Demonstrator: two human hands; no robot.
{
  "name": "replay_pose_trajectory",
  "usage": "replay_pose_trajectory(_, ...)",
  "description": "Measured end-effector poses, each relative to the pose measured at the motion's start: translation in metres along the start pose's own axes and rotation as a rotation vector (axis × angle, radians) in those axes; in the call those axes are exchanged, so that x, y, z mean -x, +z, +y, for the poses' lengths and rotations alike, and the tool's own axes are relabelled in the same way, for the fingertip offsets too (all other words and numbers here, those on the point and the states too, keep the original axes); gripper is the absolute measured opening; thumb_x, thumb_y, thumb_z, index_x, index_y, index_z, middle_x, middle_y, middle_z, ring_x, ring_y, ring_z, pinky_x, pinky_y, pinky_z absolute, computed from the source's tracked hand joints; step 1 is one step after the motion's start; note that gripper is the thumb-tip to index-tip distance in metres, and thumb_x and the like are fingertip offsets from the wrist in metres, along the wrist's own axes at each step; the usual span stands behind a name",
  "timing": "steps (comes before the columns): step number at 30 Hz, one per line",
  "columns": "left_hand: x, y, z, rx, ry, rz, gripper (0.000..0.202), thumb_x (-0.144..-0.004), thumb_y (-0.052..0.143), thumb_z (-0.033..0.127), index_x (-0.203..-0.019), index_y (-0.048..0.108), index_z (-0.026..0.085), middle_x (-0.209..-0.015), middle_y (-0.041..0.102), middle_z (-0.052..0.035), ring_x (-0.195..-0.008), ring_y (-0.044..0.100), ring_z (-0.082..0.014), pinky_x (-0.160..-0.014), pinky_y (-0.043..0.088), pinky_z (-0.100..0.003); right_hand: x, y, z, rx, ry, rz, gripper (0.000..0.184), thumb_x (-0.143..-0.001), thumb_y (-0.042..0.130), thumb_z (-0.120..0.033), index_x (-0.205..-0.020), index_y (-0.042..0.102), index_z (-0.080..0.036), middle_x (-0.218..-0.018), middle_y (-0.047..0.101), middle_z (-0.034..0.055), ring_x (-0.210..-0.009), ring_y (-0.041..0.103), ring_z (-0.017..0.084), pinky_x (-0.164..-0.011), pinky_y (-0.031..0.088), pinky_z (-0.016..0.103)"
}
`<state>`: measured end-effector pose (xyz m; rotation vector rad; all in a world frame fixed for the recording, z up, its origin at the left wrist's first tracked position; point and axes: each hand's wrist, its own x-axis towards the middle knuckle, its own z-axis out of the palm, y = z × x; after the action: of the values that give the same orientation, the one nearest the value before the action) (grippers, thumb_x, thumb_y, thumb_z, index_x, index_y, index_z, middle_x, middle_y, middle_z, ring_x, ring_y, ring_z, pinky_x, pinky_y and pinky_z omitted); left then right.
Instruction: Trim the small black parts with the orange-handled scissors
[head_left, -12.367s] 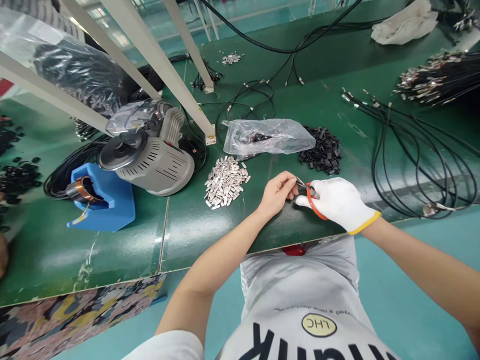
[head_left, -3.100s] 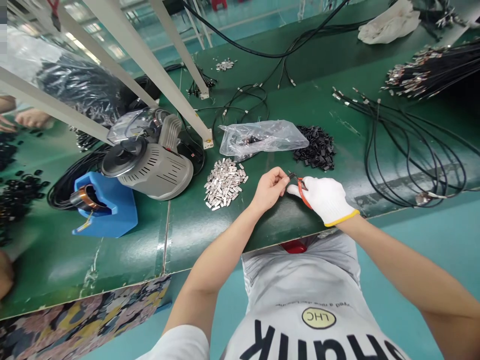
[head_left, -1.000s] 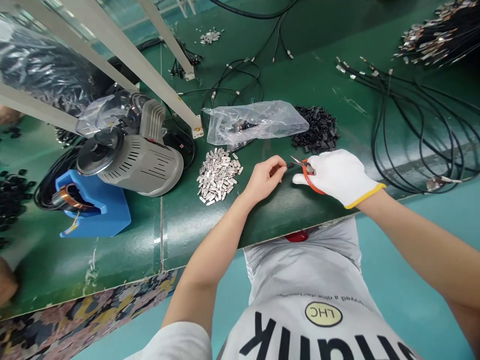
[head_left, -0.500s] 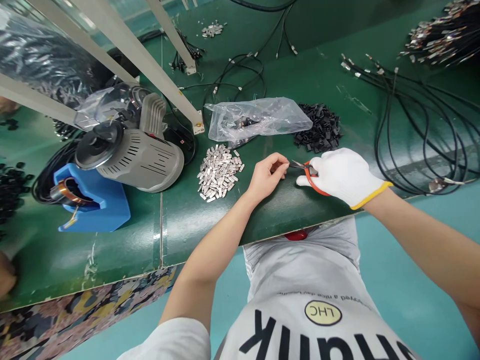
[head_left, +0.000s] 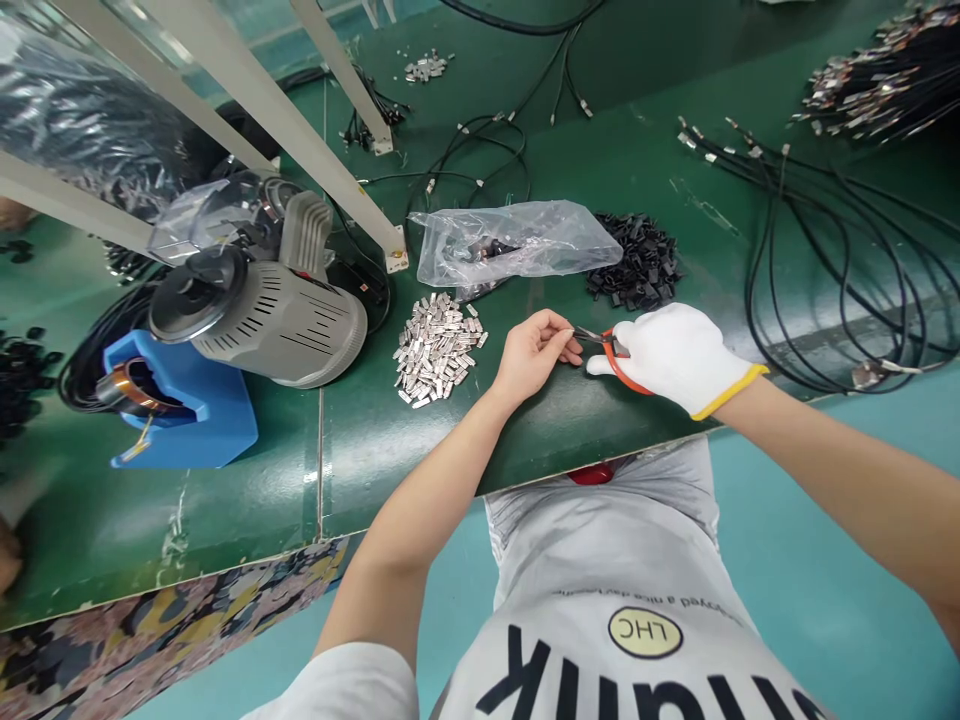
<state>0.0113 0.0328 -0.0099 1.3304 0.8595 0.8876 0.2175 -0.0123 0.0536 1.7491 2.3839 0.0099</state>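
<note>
Since half a second ago both hands have shifted only slightly; the scissor tips now sit closer to the bare fingertips.

Right hand (head_left: 675, 355), in a white knit glove with a yellow cuff, is closed around the orange-handled small scissors (head_left: 611, 350), blades pointing left. Left hand (head_left: 534, 352), bare, pinches a tiny part between thumb and forefinger, just at the blade tips; the part is too small to identify. Both hands work over the green table (head_left: 390, 450) near its front edge.

Heap of small silver metal shells (head_left: 439, 346) lies just left of the left hand. Clear plastic bag (head_left: 517, 240) and pile of small black plastic pieces (head_left: 636, 260) lie further back, black cables (head_left: 840, 260) toward the right edge.

Judgement: keep the wrists braced on the table edge, present the part square to the blades, and cut with the tips only.
</note>
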Motion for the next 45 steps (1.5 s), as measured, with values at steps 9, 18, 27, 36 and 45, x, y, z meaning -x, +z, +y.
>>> replay_pose_trajectory(9,-0.001,-0.001,0.000,0.043,-0.008,0.012,0.040,-0.088,0.072,0.054,-0.091,0.059,0.016,-0.075,0.075,-0.0046,-0.062,0.073,-0.0146,-0.061,0.055,-0.024,0.003,0.013,-0.003,-0.032,0.033,0.001,0.078,-0.098,0.025,-0.075,-0.100,0.072,-0.012,-0.084,0.071,0.0192,-0.080,0.065,0.033,-0.068,0.031,0.037)
replay_pose_trajectory(18,0.000,0.001,0.001,0.043,-0.018,-0.008,0.040,-0.088,0.073,0.053,-0.091,0.061,0.016,-0.071,0.073,-0.0033,-0.058,0.069,-0.0128,-0.060,0.055,-0.025,-0.002,-0.017,-0.006,-0.093,0.022,-0.112,0.083,-0.090,0.028,-0.086,-0.091,0.073,-0.016,-0.078,0.070,0.0163,-0.073,0.066,0.029,-0.067,0.034,0.036)
replay_pose_trajectory(27,0.001,0.003,0.001,0.029,-0.012,-0.011,0.037,-0.089,0.072,0.051,-0.090,0.061,0.015,-0.070,0.072,-0.0028,-0.056,0.068,-0.0124,-0.059,0.056,-0.025,-0.002,-0.008,-0.009,-0.093,0.028,-0.085,0.084,-0.094,0.024,-0.082,-0.093,0.073,-0.014,-0.083,0.072,0.0175,-0.080,0.067,0.031,-0.071,0.038,0.037)
replay_pose_trajectory(36,0.002,0.006,-0.002,0.038,-0.026,0.021,0.036,-0.089,0.072,0.050,-0.091,0.061,0.015,-0.071,0.073,-0.0033,-0.056,0.069,-0.0127,-0.059,0.056,-0.024,0.005,0.000,-0.006,-0.067,0.033,-0.034,0.085,-0.095,0.019,-0.080,-0.093,0.073,-0.014,-0.084,0.071,0.0199,-0.079,0.068,0.034,-0.066,0.036,0.038)
replay_pose_trajectory(45,0.004,0.009,-0.001,0.002,-0.011,0.017,0.031,-0.090,0.073,0.045,-0.089,0.062,0.015,-0.071,0.072,-0.0024,-0.056,0.067,-0.0109,-0.059,0.055,-0.023,-0.007,-0.022,-0.005,-0.176,0.014,-0.171,0.088,-0.081,0.027,-0.096,-0.079,0.071,-0.020,-0.070,0.068,0.0161,-0.065,0.064,0.028,-0.065,0.036,0.039)
